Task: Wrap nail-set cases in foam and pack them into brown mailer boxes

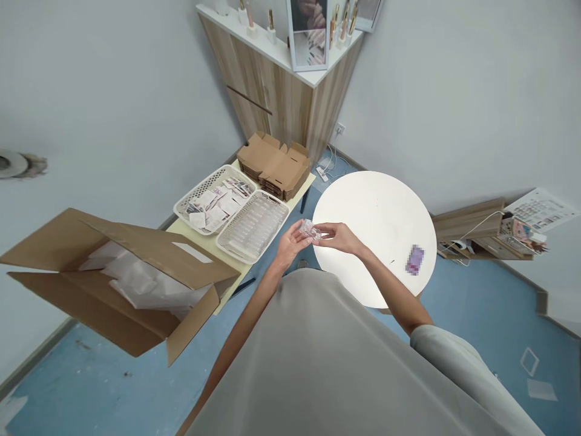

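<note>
Fingers (323, 228) of our right hand (339, 238) and of our left hand (290, 243) pinch a small clear piece (310, 229) from both sides. We hold it in the air, just off the left edge of the round table (372, 206). Near that table's right edge lies a blurred purple thing (414, 259). On the yellow table (180, 228) two baskets (267, 237) sit side by side, with flat cartons (275, 163) at its far corner. An open box (136, 237) stands at its near end.
</note>
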Demonstrator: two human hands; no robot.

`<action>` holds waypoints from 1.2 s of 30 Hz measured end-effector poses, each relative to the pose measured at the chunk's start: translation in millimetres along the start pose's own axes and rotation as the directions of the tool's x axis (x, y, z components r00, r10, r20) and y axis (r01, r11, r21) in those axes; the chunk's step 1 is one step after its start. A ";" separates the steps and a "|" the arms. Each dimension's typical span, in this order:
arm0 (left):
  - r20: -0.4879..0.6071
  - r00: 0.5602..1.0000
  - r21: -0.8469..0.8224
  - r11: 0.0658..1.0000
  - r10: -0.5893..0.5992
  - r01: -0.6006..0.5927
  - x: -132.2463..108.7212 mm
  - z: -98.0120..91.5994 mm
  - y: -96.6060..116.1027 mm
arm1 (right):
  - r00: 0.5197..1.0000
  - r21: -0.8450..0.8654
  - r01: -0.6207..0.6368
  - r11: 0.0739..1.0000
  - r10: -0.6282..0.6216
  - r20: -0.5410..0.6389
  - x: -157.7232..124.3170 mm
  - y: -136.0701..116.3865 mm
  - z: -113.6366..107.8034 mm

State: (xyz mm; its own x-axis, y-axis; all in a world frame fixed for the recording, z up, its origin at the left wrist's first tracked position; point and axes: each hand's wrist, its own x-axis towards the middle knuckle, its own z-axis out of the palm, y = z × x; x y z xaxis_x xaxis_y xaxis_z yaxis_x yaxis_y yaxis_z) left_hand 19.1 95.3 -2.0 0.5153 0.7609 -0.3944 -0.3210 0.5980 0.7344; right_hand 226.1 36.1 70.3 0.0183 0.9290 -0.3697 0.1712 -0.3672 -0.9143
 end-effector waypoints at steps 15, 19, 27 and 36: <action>0.160 0.974 0.088 0.985 -0.160 0.147 -2.4 -24.1 -7.5 | 0.984 0.081 -0.167 0.983 0.162 0.072 -18.0 1.0 -1.3; 0.254 0.951 0.066 0.985 -0.174 0.162 -4.2 -22.3 1.1 | 0.980 0.129 -0.186 0.974 0.175 0.097 -23.6 -10.1 -14.6; 0.457 0.876 0.031 0.988 -0.151 0.154 -13.4 -9.8 40.0 | 0.983 0.367 -0.174 0.914 0.140 0.117 -20.9 -45.3 -42.3; 0.503 0.847 0.088 0.985 -0.170 0.146 -14.5 -15.7 47.1 | 0.991 0.397 -0.080 0.914 0.116 -0.068 -5.7 -60.2 -28.0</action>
State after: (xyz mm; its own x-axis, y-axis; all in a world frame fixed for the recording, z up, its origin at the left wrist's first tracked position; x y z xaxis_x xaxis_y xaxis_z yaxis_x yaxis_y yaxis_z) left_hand -16.0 116.4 29.7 0.8909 0.4164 -0.1814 -0.1714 0.6781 0.7147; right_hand 243.3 54.2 132.0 0.1046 0.8811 -0.4612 -0.2362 -0.4285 -0.8722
